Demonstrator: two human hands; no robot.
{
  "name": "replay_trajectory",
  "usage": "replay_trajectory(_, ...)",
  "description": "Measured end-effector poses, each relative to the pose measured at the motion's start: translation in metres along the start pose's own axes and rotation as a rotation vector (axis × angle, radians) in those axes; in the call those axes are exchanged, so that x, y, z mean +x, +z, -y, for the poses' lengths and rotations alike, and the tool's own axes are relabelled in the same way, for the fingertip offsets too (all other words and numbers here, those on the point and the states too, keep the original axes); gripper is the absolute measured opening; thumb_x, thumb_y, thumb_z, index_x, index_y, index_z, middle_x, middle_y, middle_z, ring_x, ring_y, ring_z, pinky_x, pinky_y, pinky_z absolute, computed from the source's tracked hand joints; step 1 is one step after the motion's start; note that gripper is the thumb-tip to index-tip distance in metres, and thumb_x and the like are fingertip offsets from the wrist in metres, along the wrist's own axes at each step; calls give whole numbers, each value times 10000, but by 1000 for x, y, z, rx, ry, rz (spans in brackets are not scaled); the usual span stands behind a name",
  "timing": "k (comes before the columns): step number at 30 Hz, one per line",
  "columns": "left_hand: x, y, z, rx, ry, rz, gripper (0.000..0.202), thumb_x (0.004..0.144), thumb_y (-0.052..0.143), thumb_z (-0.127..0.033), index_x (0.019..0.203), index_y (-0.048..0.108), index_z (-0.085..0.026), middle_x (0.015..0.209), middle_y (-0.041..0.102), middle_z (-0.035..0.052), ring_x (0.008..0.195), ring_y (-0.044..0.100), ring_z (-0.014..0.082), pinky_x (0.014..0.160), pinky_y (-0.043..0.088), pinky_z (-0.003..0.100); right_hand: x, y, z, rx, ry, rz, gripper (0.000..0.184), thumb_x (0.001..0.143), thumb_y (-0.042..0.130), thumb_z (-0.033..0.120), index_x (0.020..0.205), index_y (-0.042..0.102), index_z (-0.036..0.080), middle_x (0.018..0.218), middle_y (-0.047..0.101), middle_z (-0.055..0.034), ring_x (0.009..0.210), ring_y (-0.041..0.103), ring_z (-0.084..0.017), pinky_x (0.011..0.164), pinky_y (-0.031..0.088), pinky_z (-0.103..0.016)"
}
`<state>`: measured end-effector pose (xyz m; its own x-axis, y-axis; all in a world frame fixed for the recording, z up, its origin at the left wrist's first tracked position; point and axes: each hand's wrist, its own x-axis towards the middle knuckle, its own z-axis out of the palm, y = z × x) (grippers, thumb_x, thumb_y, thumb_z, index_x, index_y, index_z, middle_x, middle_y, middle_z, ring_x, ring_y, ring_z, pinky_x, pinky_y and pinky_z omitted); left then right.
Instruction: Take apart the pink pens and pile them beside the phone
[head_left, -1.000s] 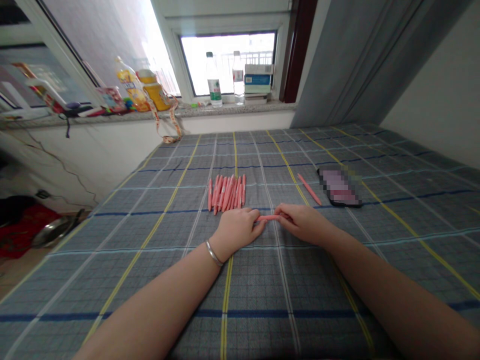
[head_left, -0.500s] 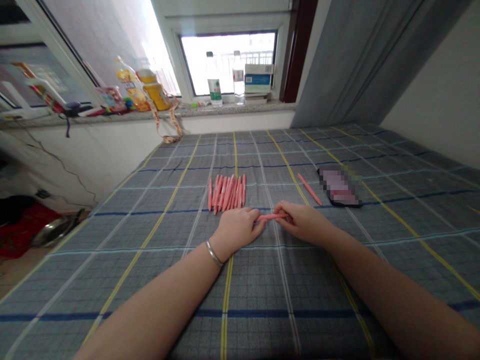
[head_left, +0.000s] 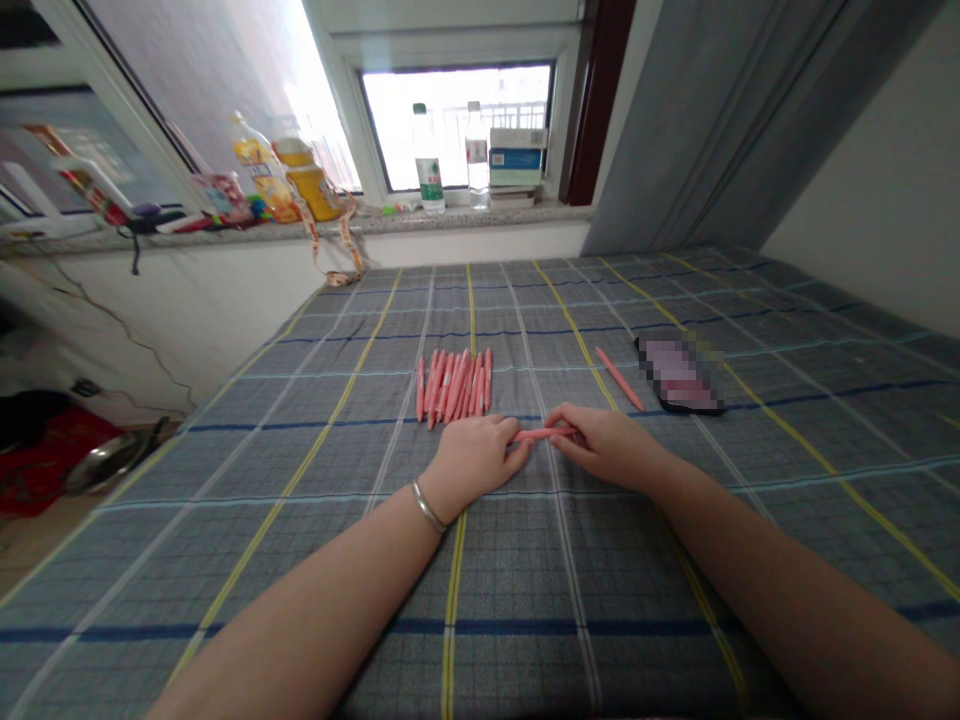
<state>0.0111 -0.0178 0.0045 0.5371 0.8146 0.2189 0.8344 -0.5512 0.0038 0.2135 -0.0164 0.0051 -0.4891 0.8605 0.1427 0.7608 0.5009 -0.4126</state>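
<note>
A slim pink pen (head_left: 534, 434) lies crosswise between my two hands, just above or on the plaid cloth. My left hand (head_left: 478, 452), with a silver bangle at the wrist, pinches its left end. Closed around its right end are the fingers of my right hand (head_left: 600, 442), which hide that tip. Beyond my left hand, several similar pink pens (head_left: 453, 386) lie side by side in a bunch. One more pink pen (head_left: 619, 379) rests alone at a slant past my right hand.
Right of the lone pen lies a phone (head_left: 681, 376) with a blurred screen. The plaid cloth (head_left: 300, 560) covers the whole surface. On the windowsill (head_left: 390, 222) stand a green-labelled bottle (head_left: 430, 170), another clear bottle (head_left: 477, 160), stacked boxes (head_left: 517, 162) and a yellow bottle (head_left: 315, 192).
Almost nothing differs. The fingers of my right hand have shifted very slightly on the pen; my left hand and the other pens stay in place.
</note>
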Motion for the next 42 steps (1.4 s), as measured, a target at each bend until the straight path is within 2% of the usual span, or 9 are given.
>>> replay_trajectory(3, 0, 0, 0, -2, 4, 5, 448, 889, 278, -471, 808, 605, -175, 732, 621, 52, 663, 585, 172, 566, 402, 255, -1, 1, 0, -17, 12, -22, 175, 811, 491, 299, 953, 524, 203, 745, 618, -7, 597, 529, -121, 528, 303, -224)
replay_trajectory(8, 0, 1, 0, -7, 12, 1, 441, 886, 283, -476, 808, 597, -177, 737, 621, 51, 671, 586, 177, 562, 395, 256, 0, 2, 0, -12, 10, -21, 129, 829, 463, 289, 900, 526, 202, 727, 611, -2, 603, 525, -118, 531, 294, -223)
replay_trajectory(15, 0, 0, 0, -7, 29, -4, 415, 877, 309, -473, 791, 590, -180, 736, 622, 46, 672, 588, 182, 555, 393, 260, 1, 1, -1, -14, -6, 16, 214, 875, 397, 343, 874, 554, 197, 762, 629, -26, 669, 546, -141, 568, 311, -238)
replay_trajectory(22, 0, 1, 0, -22, 17, 1, 423, 877, 308, -471, 799, 603, -177, 745, 624, 58, 680, 591, 184, 567, 403, 269, 2, 1, -3, -46, -37, 37, 283, 899, 348, 334, 849, 587, 192, 807, 652, -50, 744, 570, -162, 629, 339, -256)
replay_trajectory(25, 0, 1, 0, -27, 17, 5, 428, 878, 305, -471, 798, 603, -175, 747, 627, 61, 681, 591, 183, 574, 405, 270, 2, 1, -2, -15, -29, 33, 259, 888, 373, 356, 915, 581, 205, 814, 652, -39, 733, 571, -155, 610, 340, -248)
replay_trajectory(29, 0, 2, 1, -18, 16, 6, 416, 879, 308, -461, 799, 600, -177, 744, 629, 56, 672, 589, 182, 569, 402, 266, 0, 2, -1, -8, 19, -3, 210, 819, 487, 338, 984, 530, 216, 761, 628, -7, 613, 539, -127, 538, 315, -228)
replay_trajectory(35, 0, 0, 0, -17, 3, 18, 430, 880, 299, -466, 811, 605, -171, 748, 629, 62, 664, 583, 173, 575, 404, 263, 0, 3, -2, -12, 18, -25, 120, 812, 481, 280, 897, 522, 205, 718, 603, 2, 582, 512, -113, 523, 294, -223)
replay_trajectory(42, 0, 0, 1, -27, 9, 15, 423, 872, 316, -479, 807, 603, -173, 762, 633, 63, 684, 587, 179, 580, 407, 263, 1, 0, -2, -15, -12, 10, 187, 865, 413, 319, 859, 556, 198, 737, 621, -18, 645, 537, -134, 557, 302, -238)
